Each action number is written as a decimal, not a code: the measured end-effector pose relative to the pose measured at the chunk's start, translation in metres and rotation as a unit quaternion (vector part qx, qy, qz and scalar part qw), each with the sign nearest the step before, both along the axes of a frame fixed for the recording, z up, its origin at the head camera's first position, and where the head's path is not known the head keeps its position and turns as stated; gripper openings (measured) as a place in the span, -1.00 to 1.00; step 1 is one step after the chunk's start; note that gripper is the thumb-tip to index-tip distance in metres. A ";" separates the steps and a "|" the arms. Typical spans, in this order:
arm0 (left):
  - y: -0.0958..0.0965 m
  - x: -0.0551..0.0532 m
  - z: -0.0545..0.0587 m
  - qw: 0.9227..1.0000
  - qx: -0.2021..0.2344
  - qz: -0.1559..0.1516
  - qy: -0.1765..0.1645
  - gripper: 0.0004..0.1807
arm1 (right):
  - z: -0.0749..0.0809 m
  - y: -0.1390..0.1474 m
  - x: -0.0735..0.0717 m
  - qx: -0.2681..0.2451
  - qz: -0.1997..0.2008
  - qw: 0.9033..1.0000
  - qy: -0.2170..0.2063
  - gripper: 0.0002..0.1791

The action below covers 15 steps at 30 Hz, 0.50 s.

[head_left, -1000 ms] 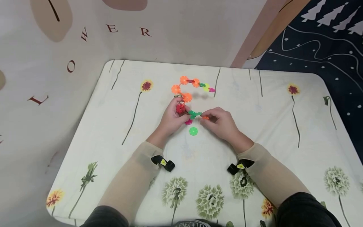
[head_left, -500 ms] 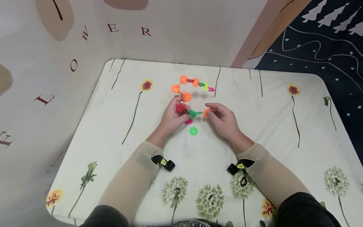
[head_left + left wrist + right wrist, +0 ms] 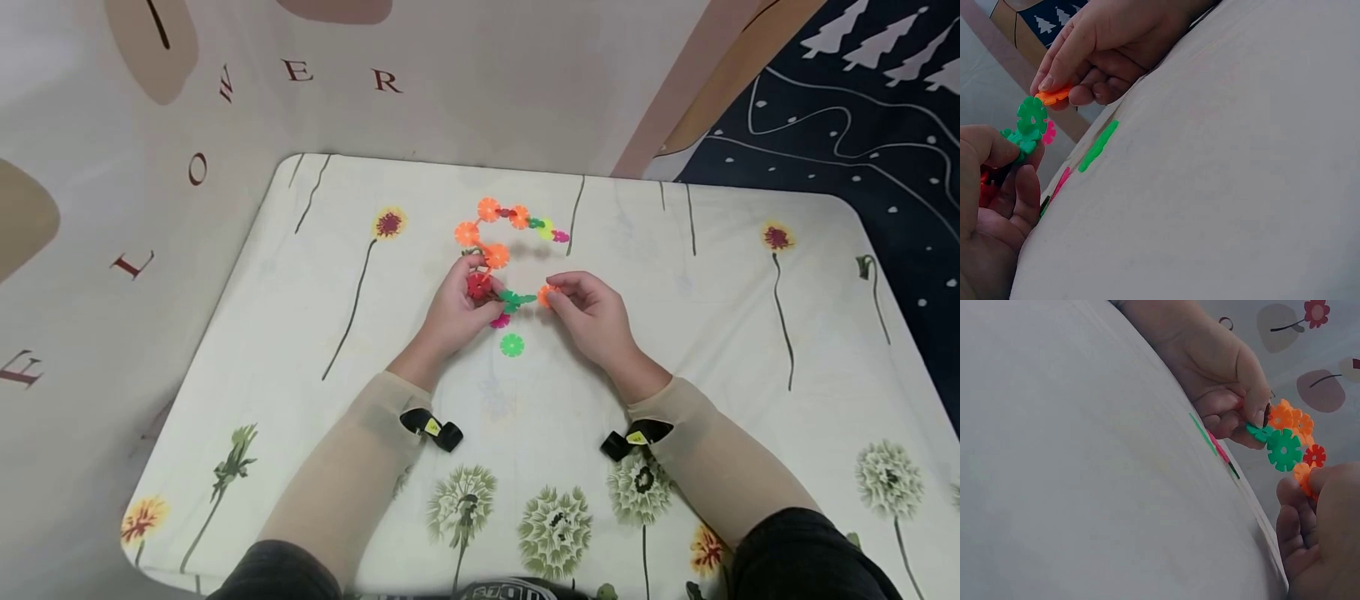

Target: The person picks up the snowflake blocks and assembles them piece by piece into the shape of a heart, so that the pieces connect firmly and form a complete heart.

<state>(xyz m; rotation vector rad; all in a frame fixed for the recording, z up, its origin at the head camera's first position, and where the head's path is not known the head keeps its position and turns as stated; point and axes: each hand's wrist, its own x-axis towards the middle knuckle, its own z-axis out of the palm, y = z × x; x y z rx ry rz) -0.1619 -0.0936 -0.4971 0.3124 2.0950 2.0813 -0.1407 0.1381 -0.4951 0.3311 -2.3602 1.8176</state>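
My left hand (image 3: 457,310) grips a chain of interlocked notched plastic flower discs (image 3: 467,233). The chain curls from the red disc (image 3: 478,286) at the fingers through several orange ones to a yellow and a pink disc at the far end. Green discs (image 3: 513,301) stick out by the left thumb, the outer one (image 3: 1284,450) facing the right hand. Between thumb and fingertips, my right hand (image 3: 597,321) pinches a single orange disc (image 3: 1054,95). Its edge is very close to the outer green disc; whether they touch I cannot tell.
On the flower-print tablecloth (image 3: 495,408), a loose bright green disc (image 3: 512,345) lies just in front of the hands. A pink disc (image 3: 499,321) lies partly under the left hand. A printed wall (image 3: 480,100) rises behind the table's far edge.
The right hand drew back slightly from the green discs with the orange disc, which now shows more of its face. Since half a second ago it has barely moved. The left hand stays put.
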 end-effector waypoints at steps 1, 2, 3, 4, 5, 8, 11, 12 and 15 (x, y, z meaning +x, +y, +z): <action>0.000 0.000 0.000 1.000 0.001 0.000 0.000 -0.39 | 0.001 0.000 0.000 -0.004 0.000 1.000 -0.005 -0.81; 0.000 0.000 0.000 1.000 0.002 -0.001 0.000 -0.39 | 0.001 0.000 0.000 -0.006 0.000 1.000 -0.009 -0.81; 0.000 -0.001 0.000 1.000 0.002 -0.002 -0.001 -0.39 | 0.002 0.000 0.001 -0.008 0.001 1.000 -0.013 -0.82; 0.000 -0.001 0.000 1.000 0.002 -0.003 -0.001 -0.39 | 0.002 -0.001 0.001 -0.009 0.003 1.000 -0.016 -0.82; 0.001 -0.001 0.000 1.000 0.001 -0.004 0.000 -0.39 | 0.002 -0.001 0.001 -0.007 0.004 1.000 -0.019 -0.82; 0.001 -0.001 0.000 1.000 -0.003 -0.007 0.003 -0.40 | 0.002 0.000 0.001 -0.001 0.010 1.000 -0.023 -0.82; 0.001 -0.001 0.000 1.000 -0.004 -0.010 0.006 -0.40 | 0.001 0.000 0.000 -0.003 0.016 1.000 -0.023 -0.81; 0.001 -0.001 0.000 1.000 -0.004 -0.010 0.007 -0.40 | 0.001 0.000 0.000 -0.004 0.017 1.000 -0.023 -0.81; 0.001 0.000 0.000 1.000 -0.004 -0.012 0.005 -0.40 | 0.001 0.001 0.000 -0.008 0.022 0.999 -0.024 -0.80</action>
